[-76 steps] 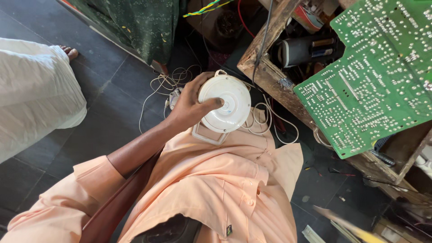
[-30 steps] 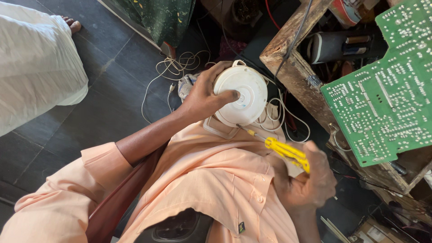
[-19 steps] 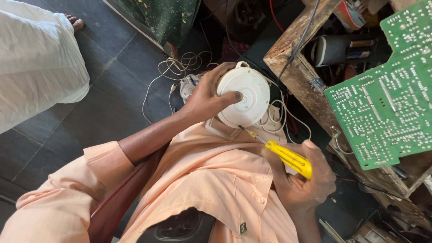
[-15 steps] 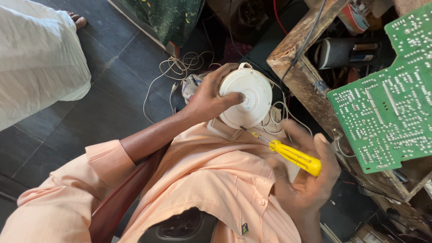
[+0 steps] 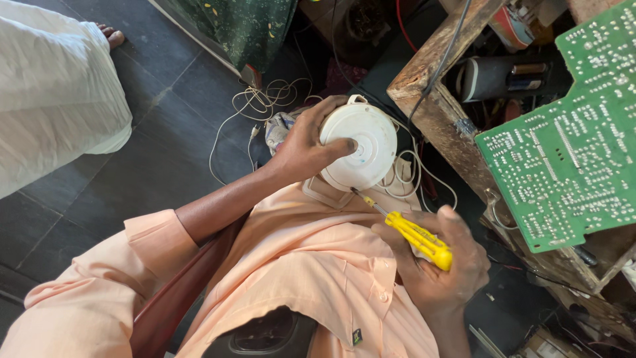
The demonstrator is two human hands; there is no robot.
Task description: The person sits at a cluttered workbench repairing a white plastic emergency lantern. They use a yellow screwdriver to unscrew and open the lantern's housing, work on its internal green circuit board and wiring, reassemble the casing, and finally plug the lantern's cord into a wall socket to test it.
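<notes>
We are working in a tight pocket: the round white device is sitting on our lap just above centre, hemmed in at three o'clock by the rough wooden crate and the green circuit board leaning over it, while the dark tiled floor is lying open toward nine and ten o'clock. A tangle of white wires is trailing off at eleven o'clock of the device and looping again at its four o'clock side. Our left hand is reaching in from seven o'clock, forearm bare, fingers curled over the device's rim and thumb pressing on its flat face. Our right hand is sitting at five o'clock of the device, fingers wrapped around the yellow screwdriver, whose metal tip is touching the device's lower edge. Another person's white garment is filling the ten o'clock corner, cut off by the frame. The crate's contents are too dark and cluttered for us to identify.
</notes>
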